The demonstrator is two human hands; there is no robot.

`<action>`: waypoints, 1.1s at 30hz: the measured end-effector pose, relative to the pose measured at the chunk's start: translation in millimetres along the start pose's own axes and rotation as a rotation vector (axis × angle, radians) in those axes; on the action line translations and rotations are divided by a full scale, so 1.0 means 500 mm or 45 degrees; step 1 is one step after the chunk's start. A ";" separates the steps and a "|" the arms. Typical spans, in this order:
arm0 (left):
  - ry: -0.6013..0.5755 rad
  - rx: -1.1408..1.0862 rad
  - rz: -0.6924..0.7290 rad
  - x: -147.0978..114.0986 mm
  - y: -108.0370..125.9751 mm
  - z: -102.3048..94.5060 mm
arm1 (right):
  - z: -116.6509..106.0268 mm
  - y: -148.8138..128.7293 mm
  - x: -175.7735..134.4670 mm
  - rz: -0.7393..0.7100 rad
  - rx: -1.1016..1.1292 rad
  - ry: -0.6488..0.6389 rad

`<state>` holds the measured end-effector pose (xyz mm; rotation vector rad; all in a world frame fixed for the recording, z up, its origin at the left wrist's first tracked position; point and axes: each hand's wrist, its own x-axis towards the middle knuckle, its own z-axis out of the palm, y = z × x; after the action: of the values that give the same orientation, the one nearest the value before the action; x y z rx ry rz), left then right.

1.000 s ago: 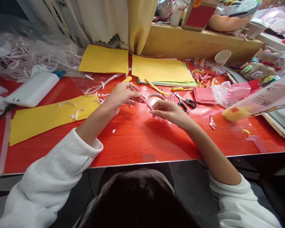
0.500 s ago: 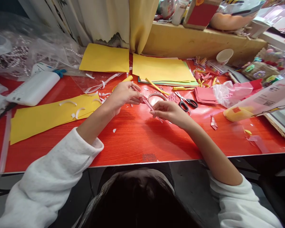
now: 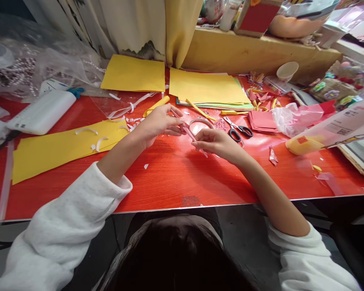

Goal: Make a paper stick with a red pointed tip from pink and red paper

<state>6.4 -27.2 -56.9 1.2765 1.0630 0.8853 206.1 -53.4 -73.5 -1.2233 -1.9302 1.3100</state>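
Between my two hands, a thin pink strip [image 3: 188, 132], apparently rolled or folded paper, is held slantwise above the red table [image 3: 170, 178]. My left hand [image 3: 162, 123] pinches its upper end with thumb and fingertips. Lower down, my right hand [image 3: 214, 142] grips the strip between thumb and forefinger, and its thin tail sticks out below the fingers. Just behind the hands lies a roll of tape [image 3: 210, 122]. Scissors [image 3: 237, 128] with black handles rest to the right of my right hand. A yellow paper roll [image 3: 157, 106] lies behind my left hand.
Yellow paper strips [image 3: 57, 149] with white scraps lie at left, beside a white box-like object [image 3: 44, 112]. Yellow sheets [image 3: 206, 87] are stacked at the back. Red paper squares [image 3: 262, 121], a paper cup [image 3: 287, 71] and a clear plastic bag [image 3: 336, 125] occupy the right.
My left hand has shifted very slightly at the strip's upper end. My right hand and the strip look nearly the same.
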 end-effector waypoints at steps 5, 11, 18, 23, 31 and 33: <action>-0.118 -0.124 -0.087 0.001 -0.004 0.003 | 0.001 -0.006 0.000 0.010 0.006 -0.019; -0.111 -0.255 -0.150 0.002 -0.002 0.015 | 0.003 -0.013 0.000 0.012 0.044 -0.019; -0.145 -0.364 -0.106 0.009 -0.008 0.010 | -0.001 -0.003 0.002 -0.008 0.083 0.029; 0.009 -0.272 0.016 0.008 -0.004 0.012 | -0.002 0.005 0.008 -0.038 0.052 0.018; 0.162 -0.233 0.065 0.000 0.005 0.015 | -0.005 0.004 0.003 -0.111 -0.019 -0.023; 0.158 -0.217 0.053 -0.002 0.006 0.016 | -0.006 0.004 0.003 -0.115 -0.015 0.003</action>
<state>13.7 -30.1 -54.0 1.1165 1.0365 1.0751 208.5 -50.5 -74.4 -1.1290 -1.9699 1.2524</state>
